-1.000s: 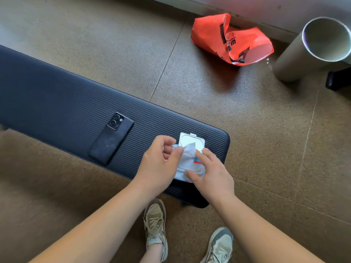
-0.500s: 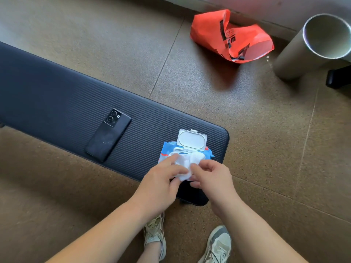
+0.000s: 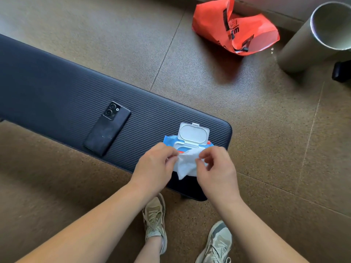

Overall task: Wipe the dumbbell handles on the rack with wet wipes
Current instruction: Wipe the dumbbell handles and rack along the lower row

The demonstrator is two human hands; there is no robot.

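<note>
Pinching a white wet wipe (image 3: 187, 165) from both sides: left hand (image 3: 155, 164) on its left edge, thumb and fingertips curled together onto the sheet; right hand (image 3: 216, 168) on its right edge, thumb and forefinger nipped on the cloth, remaining fingers bent loosely above. Holding the sheet crumpled and partly spread between the two hands, over the right end of the dark ribbed worktop (image 3: 57, 88), one lower corner hanging down toward the near edge. Cannot tell whether the top of the sheet is clear of the dispenser opening.

Just behind the hands, lying flat on the worktop: a blue, white and red wipes pack (image 3: 169, 139), white flip lid (image 3: 193, 134) raised and tilted away. Further left on the same surface, apart from the pack: a black phone (image 3: 107, 128), face down, camera lenses up, set at a slant.

Beyond the worktop, on the brown speckled floor (image 3: 266, 130): a crumpled orange plastic bag (image 3: 235, 29) near the wall, and to its right a pale cardboard tube (image 3: 303, 40) with its open end upward. Below the forearms, on the near side: two beige lace-up shoes (image 3: 154, 219), one beneath each arm, toes toward the worktop.
</note>
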